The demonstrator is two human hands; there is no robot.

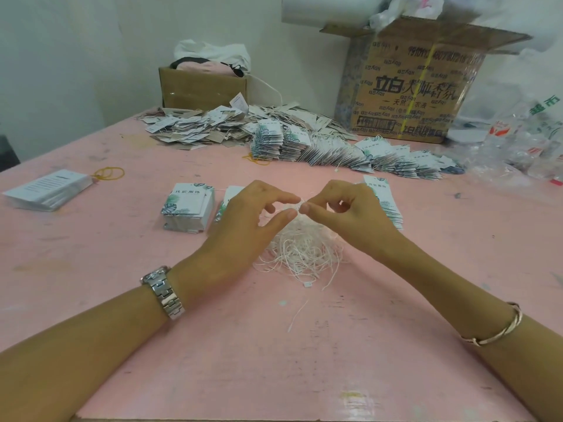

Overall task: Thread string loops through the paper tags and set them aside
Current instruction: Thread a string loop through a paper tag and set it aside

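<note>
While the right hand's (350,211) grip pinches a string loop (301,203) mid-frame, the left hand's (243,220) slightly apart, picking a paper tag (186,205) seems next.

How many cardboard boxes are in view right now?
2: a small cardboard box at the back, behind the loose tag pile, and a large printed cardboard box at the back right. None appears hidden.
</note>
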